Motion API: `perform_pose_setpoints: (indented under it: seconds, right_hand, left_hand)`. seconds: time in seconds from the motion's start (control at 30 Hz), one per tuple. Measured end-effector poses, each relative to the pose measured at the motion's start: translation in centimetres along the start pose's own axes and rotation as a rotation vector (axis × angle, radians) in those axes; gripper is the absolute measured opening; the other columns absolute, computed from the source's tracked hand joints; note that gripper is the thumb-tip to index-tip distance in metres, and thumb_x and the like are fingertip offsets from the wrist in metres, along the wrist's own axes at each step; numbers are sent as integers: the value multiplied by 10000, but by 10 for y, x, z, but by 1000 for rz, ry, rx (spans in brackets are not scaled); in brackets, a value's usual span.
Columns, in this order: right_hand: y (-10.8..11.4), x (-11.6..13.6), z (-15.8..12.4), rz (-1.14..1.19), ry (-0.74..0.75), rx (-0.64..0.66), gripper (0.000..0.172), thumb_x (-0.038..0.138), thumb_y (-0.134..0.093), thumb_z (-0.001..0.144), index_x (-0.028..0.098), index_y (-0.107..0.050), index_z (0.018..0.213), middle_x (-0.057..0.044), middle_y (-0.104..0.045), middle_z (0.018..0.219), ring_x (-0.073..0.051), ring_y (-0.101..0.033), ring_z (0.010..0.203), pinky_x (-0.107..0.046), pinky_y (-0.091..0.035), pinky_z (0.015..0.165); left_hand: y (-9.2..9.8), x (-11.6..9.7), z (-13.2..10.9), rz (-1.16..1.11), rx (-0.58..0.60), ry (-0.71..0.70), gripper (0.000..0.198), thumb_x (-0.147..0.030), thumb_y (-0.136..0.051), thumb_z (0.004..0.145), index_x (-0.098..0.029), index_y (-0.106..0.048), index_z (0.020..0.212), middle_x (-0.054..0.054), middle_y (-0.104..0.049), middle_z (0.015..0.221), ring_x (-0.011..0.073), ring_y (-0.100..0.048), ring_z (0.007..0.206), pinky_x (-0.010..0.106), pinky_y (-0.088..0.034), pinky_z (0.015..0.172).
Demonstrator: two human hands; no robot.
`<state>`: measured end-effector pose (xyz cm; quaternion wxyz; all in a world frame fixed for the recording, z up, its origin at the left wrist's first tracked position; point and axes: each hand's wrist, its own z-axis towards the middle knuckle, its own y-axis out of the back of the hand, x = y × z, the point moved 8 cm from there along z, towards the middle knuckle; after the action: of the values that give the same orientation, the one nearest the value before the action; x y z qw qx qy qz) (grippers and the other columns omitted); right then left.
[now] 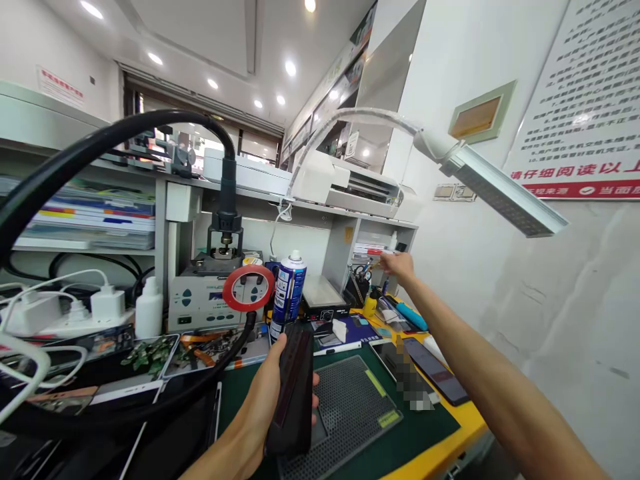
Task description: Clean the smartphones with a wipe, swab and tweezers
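My left hand [265, 400] is wrapped round a dark phone [295, 393], held upright above a grey perforated mat [345, 407] at the lower middle. The thumb lies along the phone's left edge and fingertips show on its right. Far off to the upper right, my right hand [399, 265] is stretched out to a holder of tools [357, 285] by the shelf. Its fingers are closed near a thin item whose kind is too small to make out.
A blue spray can [289, 293] stands behind the phone. A black hose [150, 123] arches over the left side. Two phones lie right of the mat, one white-framed [387, 353] and one dark [435, 370]. A lamp [505, 190] hangs at upper right.
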<state>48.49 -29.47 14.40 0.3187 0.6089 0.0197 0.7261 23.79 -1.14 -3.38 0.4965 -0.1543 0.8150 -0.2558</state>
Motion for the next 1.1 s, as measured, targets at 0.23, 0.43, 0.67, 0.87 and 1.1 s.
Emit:
perform_pose_setpoints:
  seconds: [0.23, 0.43, 0.67, 0.87, 1.1]
  right_hand:
    - [-4, 16, -62, 511, -51, 295, 106, 200, -588, 894, 113, -602, 835, -123, -718, 756, -201, -730, 724, -290, -618, 664]
    - [-14, 32, -113, 681, -41, 461, 43, 128, -585, 859, 128, -609, 823, -118, -728, 757, -220, -738, 748, -317, -631, 690]
    - [-25, 57, -166, 748, 13, 615, 46, 98, -624, 808, 90, -659, 780, -156, -743, 767, -216, -735, 693, -285, -632, 652]
    - [-25, 72, -195, 737, 82, 662, 55, 143, -679, 785, 89, -672, 785, -139, -742, 797, -214, -731, 709, -293, -630, 665]
    - [9, 101, -252, 489, 672, 297, 165, 245, -721, 809, 141, -670, 925, -88, -728, 873, -209, -716, 795, -324, -620, 735]
  left_hand:
    - [-3, -3, -4, -57, 26, -33, 754, -769, -513, 744, -83, -662, 1020, 136, -697, 796, 242, -644, 597, 379, -555, 615]
    - [-2, -6, -1, -108, 75, -81, 804, -783, -532, 720, -69, -658, 1066, 155, -700, 837, 257, -654, 650, 405, -558, 667]
    - [-2, -7, 1, -122, 90, -95, 779, -774, -528, 732, -81, -662, 1062, 147, -696, 863, 260, -649, 665, 416, -562, 652]
    - [-2, -7, -1, -89, 55, -76, 801, -786, -463, 760, -44, -685, 965, 157, -687, 791, 251, -638, 625, 404, -564, 647]
    - [3, -6, -2, -76, -10, -82, 758, -794, -471, 748, -92, -695, 922, 152, -710, 812, 253, -655, 659, 404, -569, 682]
